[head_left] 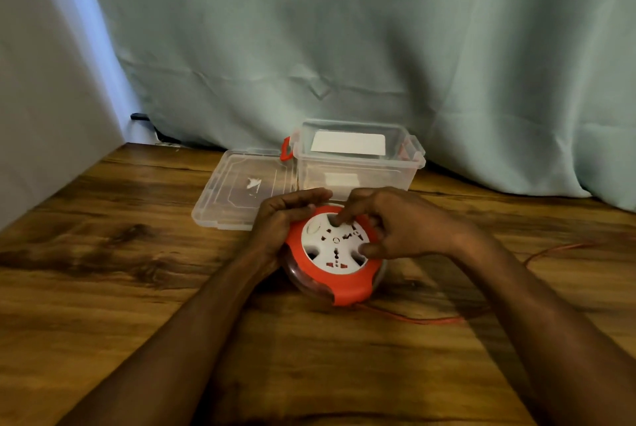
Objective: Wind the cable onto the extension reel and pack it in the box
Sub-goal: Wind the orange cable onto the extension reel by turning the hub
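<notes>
A round extension reel (339, 283) with an orange rim, white socket face and clear lower body sits tilted on the wooden table (103, 253). My left hand (285, 215) grips its left edge. My right hand (395, 222) rests on the white face, a finger and the thumb pressed into two of its round recesses. A thin orange cable (426, 320) leaves the reel's lower right and runs off across the table to the right. Behind the reel stands a clear plastic box (358, 167), open, with orange latches.
The box's clear lid (234, 191) lies flat on the table to the left of the box. A pale green curtain (378, 47) hangs behind the table. A grey wall (41, 99) stands at the left.
</notes>
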`<state>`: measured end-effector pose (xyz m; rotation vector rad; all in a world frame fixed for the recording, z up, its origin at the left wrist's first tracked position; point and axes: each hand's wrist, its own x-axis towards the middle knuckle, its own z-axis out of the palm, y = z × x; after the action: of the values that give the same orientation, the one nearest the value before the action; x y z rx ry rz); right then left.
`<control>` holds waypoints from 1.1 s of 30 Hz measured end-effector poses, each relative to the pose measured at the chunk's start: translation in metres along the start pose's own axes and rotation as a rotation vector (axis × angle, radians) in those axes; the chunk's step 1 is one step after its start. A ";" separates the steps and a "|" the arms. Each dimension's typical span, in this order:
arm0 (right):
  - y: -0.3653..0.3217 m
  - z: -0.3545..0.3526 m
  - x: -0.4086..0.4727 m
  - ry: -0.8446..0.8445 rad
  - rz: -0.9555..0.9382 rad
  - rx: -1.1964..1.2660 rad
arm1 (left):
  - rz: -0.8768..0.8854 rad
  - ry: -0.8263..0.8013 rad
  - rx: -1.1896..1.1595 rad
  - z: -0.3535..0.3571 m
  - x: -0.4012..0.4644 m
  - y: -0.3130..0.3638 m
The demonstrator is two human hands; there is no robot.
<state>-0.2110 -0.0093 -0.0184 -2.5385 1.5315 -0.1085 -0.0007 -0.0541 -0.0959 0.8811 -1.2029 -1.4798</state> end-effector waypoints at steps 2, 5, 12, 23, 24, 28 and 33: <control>0.000 0.001 0.000 0.017 -0.037 -0.036 | 0.003 -0.018 0.007 -0.001 0.000 -0.002; -0.001 0.007 -0.001 0.018 -0.031 -0.121 | 0.016 -0.035 0.012 -0.002 0.000 -0.002; 0.011 0.025 -0.023 0.041 0.024 0.063 | 0.024 -0.123 0.003 0.003 -0.005 -0.001; -0.016 0.056 -0.033 0.378 0.182 0.008 | 0.039 -0.075 -0.037 0.004 -0.008 -0.003; -0.021 0.061 -0.033 0.428 0.207 0.044 | 0.044 -0.060 -0.037 0.004 -0.008 -0.003; -0.032 0.076 -0.030 0.558 0.322 0.139 | 0.063 -0.039 -0.041 0.007 -0.010 -0.004; -0.030 0.086 -0.023 0.662 0.422 0.231 | 0.071 -0.102 0.023 0.002 -0.005 -0.006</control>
<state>-0.1821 0.0341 -0.0970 -2.0346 2.0837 -1.0790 -0.0031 -0.0483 -0.1018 0.7777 -1.3151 -1.4713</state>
